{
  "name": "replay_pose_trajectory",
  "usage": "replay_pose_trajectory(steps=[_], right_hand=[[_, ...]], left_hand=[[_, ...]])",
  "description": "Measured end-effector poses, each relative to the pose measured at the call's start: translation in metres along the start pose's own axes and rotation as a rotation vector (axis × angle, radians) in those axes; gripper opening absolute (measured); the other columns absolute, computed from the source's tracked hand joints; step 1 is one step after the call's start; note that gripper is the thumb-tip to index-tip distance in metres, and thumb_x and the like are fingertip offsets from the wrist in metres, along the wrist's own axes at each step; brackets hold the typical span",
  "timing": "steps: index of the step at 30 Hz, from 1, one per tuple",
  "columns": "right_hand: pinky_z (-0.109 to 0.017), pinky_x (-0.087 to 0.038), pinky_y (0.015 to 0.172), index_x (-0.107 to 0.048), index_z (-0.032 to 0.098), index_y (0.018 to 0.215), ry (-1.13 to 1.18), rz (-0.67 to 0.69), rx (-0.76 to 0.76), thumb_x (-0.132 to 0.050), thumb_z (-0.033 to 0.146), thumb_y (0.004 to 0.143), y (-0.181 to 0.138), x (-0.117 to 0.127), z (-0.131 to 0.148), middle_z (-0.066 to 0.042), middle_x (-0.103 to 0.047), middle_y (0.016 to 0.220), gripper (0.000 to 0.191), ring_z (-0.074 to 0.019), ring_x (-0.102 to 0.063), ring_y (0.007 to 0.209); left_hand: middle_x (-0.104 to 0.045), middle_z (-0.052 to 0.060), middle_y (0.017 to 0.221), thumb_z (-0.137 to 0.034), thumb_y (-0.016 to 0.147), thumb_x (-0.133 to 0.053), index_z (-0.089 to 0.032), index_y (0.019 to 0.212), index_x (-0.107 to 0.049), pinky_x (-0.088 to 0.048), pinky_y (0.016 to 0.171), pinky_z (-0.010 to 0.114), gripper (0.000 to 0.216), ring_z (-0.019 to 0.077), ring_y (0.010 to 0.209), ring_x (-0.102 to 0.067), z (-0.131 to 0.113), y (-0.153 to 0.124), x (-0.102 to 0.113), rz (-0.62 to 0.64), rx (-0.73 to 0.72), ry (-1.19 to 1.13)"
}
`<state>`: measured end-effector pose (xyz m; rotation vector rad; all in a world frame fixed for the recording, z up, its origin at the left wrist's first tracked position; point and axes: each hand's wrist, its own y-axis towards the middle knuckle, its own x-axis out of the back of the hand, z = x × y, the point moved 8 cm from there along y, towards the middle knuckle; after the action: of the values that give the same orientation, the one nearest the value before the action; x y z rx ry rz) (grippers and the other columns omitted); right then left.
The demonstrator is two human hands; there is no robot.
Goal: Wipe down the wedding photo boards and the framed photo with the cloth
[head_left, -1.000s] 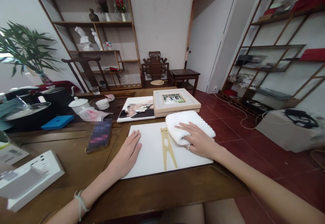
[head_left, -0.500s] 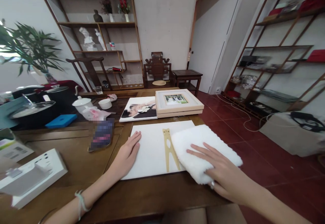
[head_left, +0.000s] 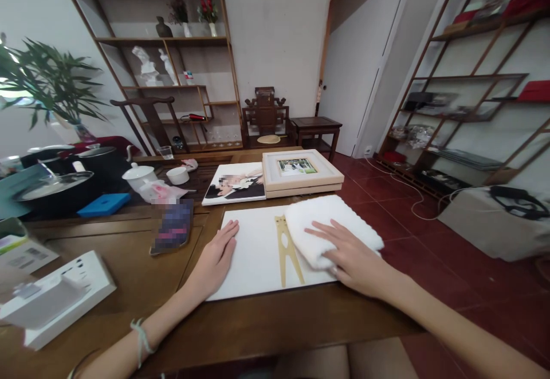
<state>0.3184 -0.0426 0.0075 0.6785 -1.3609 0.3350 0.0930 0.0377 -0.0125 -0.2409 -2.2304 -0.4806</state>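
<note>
A white rectangular panel (head_left: 251, 253) lies on the wooden table in front of me. My left hand (head_left: 220, 253) rests flat on its left edge, fingers stretched out and holding nothing. On the panel's right part, my right hand (head_left: 344, 253) holds a folded, fluffy white towel (head_left: 318, 215), its fingers spread over the top and the thumb by the near edge. The towel covers the panel's right corner and reaches past it. Between the hands lies a flat, tan cat-shaped piece (head_left: 283, 244) with two long legs, its head close beside the towel.
Behind the panel lie a photo print (head_left: 234, 184) and a framed picture (head_left: 301, 170). To the left are a patterned pouch (head_left: 174, 227), a blue box (head_left: 104, 204), a white lidded cup (head_left: 138, 177), a black pan (head_left: 60, 190) and a white box (head_left: 71, 299).
My right hand has moved the towel up and to the left, farther onto the panel. My left hand stays on the panel's left edge.
</note>
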Motion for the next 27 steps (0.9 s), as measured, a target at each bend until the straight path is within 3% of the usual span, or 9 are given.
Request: replay_pose_trajectory(steps=[4, 7, 13, 19, 23, 27], right_hand=[[-0.059, -0.016, 0.105, -0.060, 0.017, 0.065, -0.013, 0.051, 0.050, -0.047, 0.004, 0.055, -0.043, 0.004, 0.039, -0.009, -0.031, 0.143, 0.022, -0.0325, -0.019, 0.132], [-0.058, -0.016, 0.105, -0.058, 0.018, 0.062, 0.001, 0.064, 0.064, -0.046, 0.004, 0.052, -0.056, 0.007, 0.050, -0.006, -0.027, 0.145, 0.021, -0.0326, -0.018, 0.133], [-0.053, -0.022, 0.105, -0.066, 0.017, 0.082, 0.076, 0.042, -0.053, -0.047, 0.003, 0.064, -0.013, 0.006, 0.007, -0.010, -0.044, 0.135, 0.030, -0.0276, -0.030, 0.129], [-0.051, -0.027, 0.102, -0.064, 0.015, 0.099, 0.064, -0.005, -0.074, -0.047, 0.006, 0.070, 0.041, -0.001, -0.035, -0.015, -0.048, 0.130, 0.035, -0.0279, -0.037, 0.124], [-0.050, -0.025, 0.104, -0.064, 0.014, 0.100, 0.055, -0.002, -0.081, -0.046, 0.006, 0.071, 0.039, -0.001, -0.035, -0.015, -0.047, 0.131, 0.035, -0.0269, -0.037, 0.125], [-0.050, -0.022, 0.106, -0.066, 0.015, 0.090, 0.092, 0.063, -0.080, -0.046, 0.006, 0.071, 0.006, 0.006, -0.012, -0.012, -0.045, 0.134, 0.029, -0.0259, -0.033, 0.127]], left_hand=[[-0.044, 0.011, 0.137, -0.034, 0.088, -0.030, -0.009, 0.123, -0.051, -0.018, 0.110, 0.036, 0.048, 0.0192, 0.130, -0.033, 0.000, 0.001, -0.002, 0.005, -0.005, 0.008], [-0.044, 0.011, 0.136, -0.035, 0.088, -0.030, -0.008, 0.123, -0.051, -0.019, 0.110, 0.037, 0.048, 0.0195, 0.130, -0.034, 0.000, 0.001, -0.002, 0.003, -0.016, 0.013], [-0.045, 0.012, 0.135, -0.036, 0.088, -0.031, -0.006, 0.123, -0.051, -0.021, 0.110, 0.038, 0.050, 0.0200, 0.129, -0.035, 0.001, 0.000, -0.003, -0.003, -0.039, 0.031], [-0.045, 0.013, 0.135, -0.036, 0.088, -0.031, -0.006, 0.123, -0.051, -0.022, 0.109, 0.040, 0.050, 0.0205, 0.128, -0.036, 0.001, 0.000, -0.001, -0.003, -0.044, 0.042], [-0.046, 0.012, 0.134, -0.035, 0.088, -0.031, -0.006, 0.122, -0.051, -0.022, 0.109, 0.040, 0.049, 0.0201, 0.128, -0.037, 0.000, 0.001, -0.001, -0.011, -0.052, 0.043], [-0.046, 0.013, 0.134, -0.035, 0.088, -0.032, -0.005, 0.121, -0.052, -0.022, 0.109, 0.040, 0.049, 0.0202, 0.128, -0.037, -0.001, 0.002, -0.001, -0.018, -0.055, 0.040]])
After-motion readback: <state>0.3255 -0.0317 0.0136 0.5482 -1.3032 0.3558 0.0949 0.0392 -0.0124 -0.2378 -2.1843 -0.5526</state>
